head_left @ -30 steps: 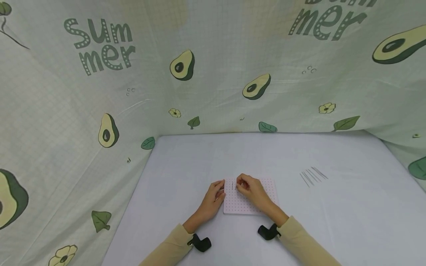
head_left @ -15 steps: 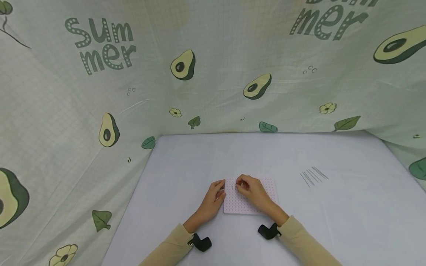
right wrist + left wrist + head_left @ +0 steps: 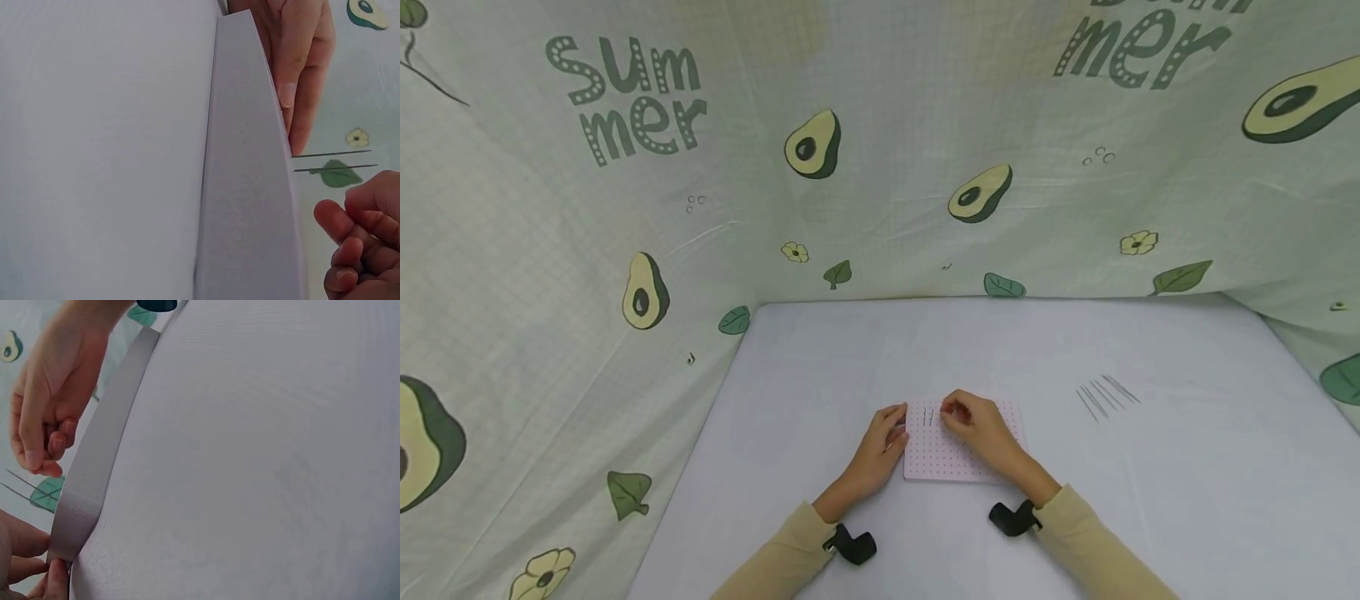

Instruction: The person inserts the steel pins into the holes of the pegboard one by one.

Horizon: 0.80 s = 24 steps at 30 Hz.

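A pale pink pegboard [image 3: 942, 460] with rows of small holes lies on the table. Two thin dark rods stand upright near its back left corner, a left rod [image 3: 924, 416] and a right rod [image 3: 931, 417]; both rise above the board's edge in the wrist views. My left hand [image 3: 876, 451] grips the board's left edge, its fingertips against the side and rim. Just right of the rods, my right hand [image 3: 981, 427] hovers over the board with thumb and fingers loosely curled. Nothing shows between its fingertips [image 3: 331, 215], which are apart from the rods.
Several loose thin rods [image 3: 1105, 397] lie in a slanted row on the white table [image 3: 820, 358], right of the board. A cloth [image 3: 880, 233] printed with avocados and leaves hangs behind and to the sides.
My right hand has let go of the right rod and moved a little to the right, so both upright rods now show fully. My left hand has stayed at the board's edge.
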Motion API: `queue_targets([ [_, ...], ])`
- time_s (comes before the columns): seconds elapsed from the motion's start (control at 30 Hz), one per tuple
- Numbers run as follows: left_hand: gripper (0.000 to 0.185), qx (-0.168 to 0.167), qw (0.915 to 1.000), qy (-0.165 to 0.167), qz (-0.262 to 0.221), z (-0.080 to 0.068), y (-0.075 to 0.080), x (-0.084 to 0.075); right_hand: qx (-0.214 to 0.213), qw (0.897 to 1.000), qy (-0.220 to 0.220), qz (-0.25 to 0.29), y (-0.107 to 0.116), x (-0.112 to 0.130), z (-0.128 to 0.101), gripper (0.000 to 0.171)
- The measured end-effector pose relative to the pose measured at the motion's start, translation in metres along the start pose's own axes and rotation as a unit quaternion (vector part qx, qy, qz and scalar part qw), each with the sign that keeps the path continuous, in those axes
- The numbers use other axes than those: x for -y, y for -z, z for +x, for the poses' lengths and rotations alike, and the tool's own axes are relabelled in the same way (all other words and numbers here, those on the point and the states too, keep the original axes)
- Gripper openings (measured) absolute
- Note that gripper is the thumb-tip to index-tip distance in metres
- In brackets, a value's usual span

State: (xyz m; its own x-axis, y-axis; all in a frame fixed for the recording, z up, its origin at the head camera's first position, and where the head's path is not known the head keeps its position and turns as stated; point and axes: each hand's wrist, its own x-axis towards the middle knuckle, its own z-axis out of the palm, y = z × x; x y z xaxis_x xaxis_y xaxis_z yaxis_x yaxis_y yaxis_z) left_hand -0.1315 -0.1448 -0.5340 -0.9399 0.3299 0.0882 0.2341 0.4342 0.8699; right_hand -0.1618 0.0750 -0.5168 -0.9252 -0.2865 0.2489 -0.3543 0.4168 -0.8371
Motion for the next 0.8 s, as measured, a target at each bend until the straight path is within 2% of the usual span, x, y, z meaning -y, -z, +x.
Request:
queue_targets([
  [0.23, 0.051, -0.001, 1.0000, -0.002, -0.001, 0.001, 0.000, 0.001, -0.032, 0.999, -0.035, 0.015, 0.011, -0.005, 0.002, 0.004],
  [0.8, 0.052, -0.005, 0.9999, 0.003, -0.008, 0.000, -0.001, 0.003, -0.062, 0.996, -0.062, 0.015, 0.035, -0.012, 0.001, 0.006],
])
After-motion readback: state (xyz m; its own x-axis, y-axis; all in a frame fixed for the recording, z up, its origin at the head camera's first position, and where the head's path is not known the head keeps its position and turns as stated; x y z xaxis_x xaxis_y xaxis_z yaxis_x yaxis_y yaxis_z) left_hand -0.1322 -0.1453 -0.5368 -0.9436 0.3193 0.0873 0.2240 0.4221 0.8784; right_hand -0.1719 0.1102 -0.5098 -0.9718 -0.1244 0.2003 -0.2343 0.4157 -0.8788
